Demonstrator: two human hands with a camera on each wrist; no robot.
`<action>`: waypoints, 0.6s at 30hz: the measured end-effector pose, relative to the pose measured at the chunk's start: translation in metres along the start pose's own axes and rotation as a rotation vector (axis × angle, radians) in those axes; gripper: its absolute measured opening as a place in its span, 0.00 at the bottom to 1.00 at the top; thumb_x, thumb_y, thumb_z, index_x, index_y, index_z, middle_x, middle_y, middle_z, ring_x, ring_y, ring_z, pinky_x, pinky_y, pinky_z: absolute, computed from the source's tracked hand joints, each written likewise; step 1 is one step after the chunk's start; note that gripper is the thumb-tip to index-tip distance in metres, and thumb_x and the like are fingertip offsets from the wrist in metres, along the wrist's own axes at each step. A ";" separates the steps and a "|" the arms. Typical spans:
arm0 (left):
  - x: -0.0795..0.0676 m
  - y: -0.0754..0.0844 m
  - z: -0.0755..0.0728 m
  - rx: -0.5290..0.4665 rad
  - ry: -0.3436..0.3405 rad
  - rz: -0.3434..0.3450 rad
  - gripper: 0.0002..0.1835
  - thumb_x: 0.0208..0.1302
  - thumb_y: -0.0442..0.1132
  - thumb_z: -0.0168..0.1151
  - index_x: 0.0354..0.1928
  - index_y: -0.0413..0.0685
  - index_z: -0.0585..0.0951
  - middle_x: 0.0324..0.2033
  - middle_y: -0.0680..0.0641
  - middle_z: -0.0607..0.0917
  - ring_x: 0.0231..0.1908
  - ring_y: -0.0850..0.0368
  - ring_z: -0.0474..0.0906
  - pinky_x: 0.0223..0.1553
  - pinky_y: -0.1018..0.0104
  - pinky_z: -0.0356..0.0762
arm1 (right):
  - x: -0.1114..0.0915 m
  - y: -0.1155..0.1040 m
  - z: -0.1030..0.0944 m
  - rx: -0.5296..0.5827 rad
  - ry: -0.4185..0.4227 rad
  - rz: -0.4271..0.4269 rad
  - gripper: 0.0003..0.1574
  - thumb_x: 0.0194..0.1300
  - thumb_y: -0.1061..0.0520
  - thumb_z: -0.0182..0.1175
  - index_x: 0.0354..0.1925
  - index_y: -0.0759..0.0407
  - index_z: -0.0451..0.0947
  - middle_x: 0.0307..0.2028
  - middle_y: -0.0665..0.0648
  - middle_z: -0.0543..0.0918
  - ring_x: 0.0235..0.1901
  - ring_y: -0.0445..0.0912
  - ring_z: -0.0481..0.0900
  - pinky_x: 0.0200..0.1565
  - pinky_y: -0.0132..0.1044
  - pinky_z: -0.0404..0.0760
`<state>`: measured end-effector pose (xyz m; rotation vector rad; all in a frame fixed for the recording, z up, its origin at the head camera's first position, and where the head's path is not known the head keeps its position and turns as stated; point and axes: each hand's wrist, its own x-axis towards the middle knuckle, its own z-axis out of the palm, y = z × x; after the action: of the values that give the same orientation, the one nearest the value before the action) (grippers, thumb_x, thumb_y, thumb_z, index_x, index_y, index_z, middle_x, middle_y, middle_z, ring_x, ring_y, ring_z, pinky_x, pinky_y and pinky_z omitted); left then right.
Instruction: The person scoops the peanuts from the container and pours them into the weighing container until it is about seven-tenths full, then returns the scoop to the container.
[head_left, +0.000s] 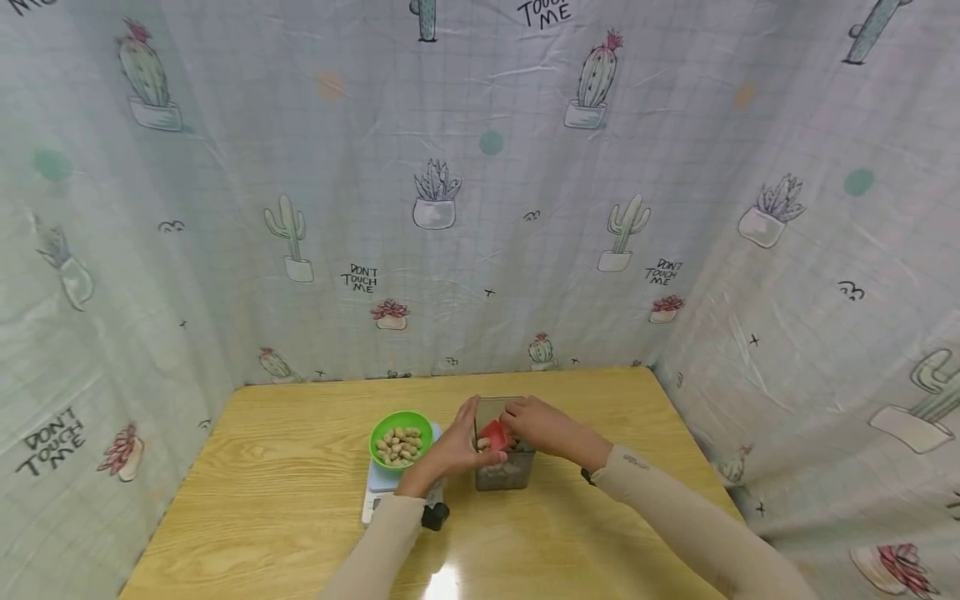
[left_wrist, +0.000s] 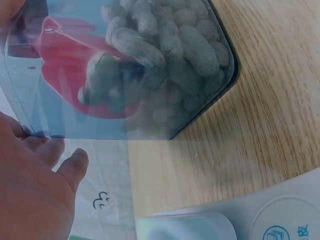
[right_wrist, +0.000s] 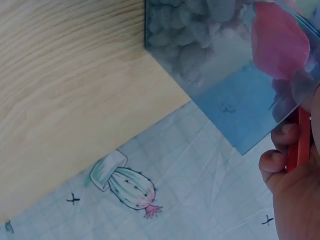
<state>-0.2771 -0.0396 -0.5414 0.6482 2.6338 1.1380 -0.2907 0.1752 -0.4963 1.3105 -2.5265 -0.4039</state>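
Observation:
A clear, square-walled plastic container (head_left: 502, 477) of unshelled peanuts (left_wrist: 185, 60) stands on the table between the hands. My left hand (head_left: 453, 450) holds it at its left side, thumb across the front and fingers along the wall. From the right, my right hand (head_left: 536, 423) grips the red handle (right_wrist: 299, 145) of a scoop (head_left: 493, 434). The scoop's red bowl is inside the container, tilted, with peanuts in and against it, as the left wrist view shows through the wall. Left of the container, a green bowl (head_left: 372, 442) holds several peanuts (head_left: 400, 447).
The green bowl sits on a white kitchen scale (head_left: 372, 500), close by the left forearm. Both wrists wear black straps. The wooden table (head_left: 285, 483) ends at a cactus-print curtain (head_left: 480, 250) that hangs behind it and along both sides.

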 end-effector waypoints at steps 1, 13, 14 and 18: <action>0.000 0.000 0.000 0.000 -0.004 0.000 0.62 0.45 0.72 0.62 0.73 0.65 0.34 0.74 0.46 0.40 0.69 0.41 0.55 0.60 0.45 0.67 | -0.001 0.000 0.000 0.013 0.001 0.004 0.06 0.64 0.53 0.58 0.41 0.49 0.76 0.34 0.46 0.77 0.35 0.41 0.74 0.38 0.36 0.76; 0.002 -0.001 0.000 -0.019 0.002 -0.009 0.64 0.43 0.72 0.63 0.73 0.63 0.34 0.74 0.48 0.39 0.69 0.41 0.56 0.60 0.44 0.67 | -0.014 0.007 0.001 0.242 -0.010 0.159 0.08 0.66 0.53 0.56 0.44 0.51 0.74 0.39 0.47 0.79 0.38 0.42 0.77 0.41 0.37 0.78; 0.002 -0.001 0.000 -0.019 0.001 -0.012 0.64 0.43 0.72 0.63 0.73 0.62 0.34 0.74 0.48 0.39 0.69 0.41 0.56 0.61 0.44 0.66 | -0.015 0.008 0.000 0.259 -0.015 0.172 0.08 0.67 0.54 0.55 0.44 0.51 0.73 0.39 0.47 0.79 0.38 0.42 0.77 0.41 0.37 0.78; 0.002 -0.002 0.001 -0.028 0.008 -0.009 0.64 0.43 0.71 0.64 0.74 0.61 0.35 0.74 0.47 0.40 0.69 0.41 0.55 0.62 0.44 0.65 | -0.018 0.010 -0.001 0.308 -0.008 0.210 0.09 0.68 0.54 0.54 0.47 0.51 0.73 0.38 0.47 0.78 0.38 0.41 0.77 0.41 0.36 0.77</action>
<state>-0.2791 -0.0392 -0.5438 0.6264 2.6200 1.1757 -0.2879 0.1953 -0.4934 1.1209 -2.7789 0.0262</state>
